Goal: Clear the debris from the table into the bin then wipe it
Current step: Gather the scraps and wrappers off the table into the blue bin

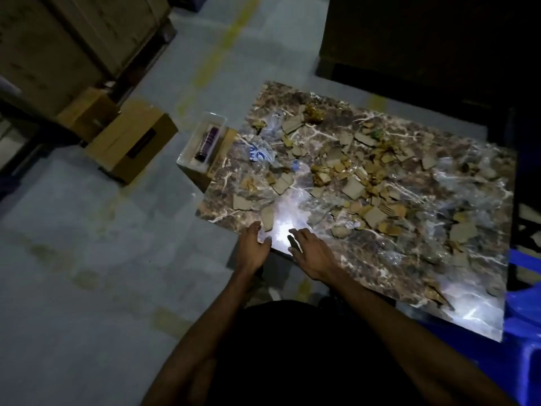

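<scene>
Evidently both hands, left hand (254,247) and right hand (307,252), are hovering released, grasping nothing, at the tabletop (474,294) near edge; the torn cardboard scraps (354,187) look light, stiff, best swept together and scooped.

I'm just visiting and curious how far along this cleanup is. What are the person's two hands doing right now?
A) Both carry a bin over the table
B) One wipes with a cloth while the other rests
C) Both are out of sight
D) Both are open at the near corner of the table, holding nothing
D: the left hand and right hand have spread fingers at the near corner of the marble table, holding nothing, while the cardboard scraps lie scattered across it.
</scene>
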A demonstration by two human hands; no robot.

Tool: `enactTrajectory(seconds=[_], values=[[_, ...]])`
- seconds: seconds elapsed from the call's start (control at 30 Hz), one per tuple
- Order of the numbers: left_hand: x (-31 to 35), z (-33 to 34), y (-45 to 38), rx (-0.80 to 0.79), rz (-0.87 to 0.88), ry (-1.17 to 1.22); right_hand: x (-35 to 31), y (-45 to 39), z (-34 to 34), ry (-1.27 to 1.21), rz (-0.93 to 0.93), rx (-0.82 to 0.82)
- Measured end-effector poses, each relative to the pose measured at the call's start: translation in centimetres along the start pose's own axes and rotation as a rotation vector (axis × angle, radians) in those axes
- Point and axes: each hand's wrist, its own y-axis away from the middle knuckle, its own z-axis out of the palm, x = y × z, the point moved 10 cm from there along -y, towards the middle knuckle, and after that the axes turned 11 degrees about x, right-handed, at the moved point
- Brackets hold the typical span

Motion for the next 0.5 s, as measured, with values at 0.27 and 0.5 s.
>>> enactTrajectory(seconds=[0.27, 0.5], values=[[-4.8, -4.3, -9.7, -0.052, -0.136, 0.059, -7.4, -7.5, 5.2, 0.042, -0.022, -0.141], [-2.9, -3.3, -13.4, -0.233, -0.015, 0.049, -4.1, -8.5, 4.2, 0.071, 0.366, 0.017]])
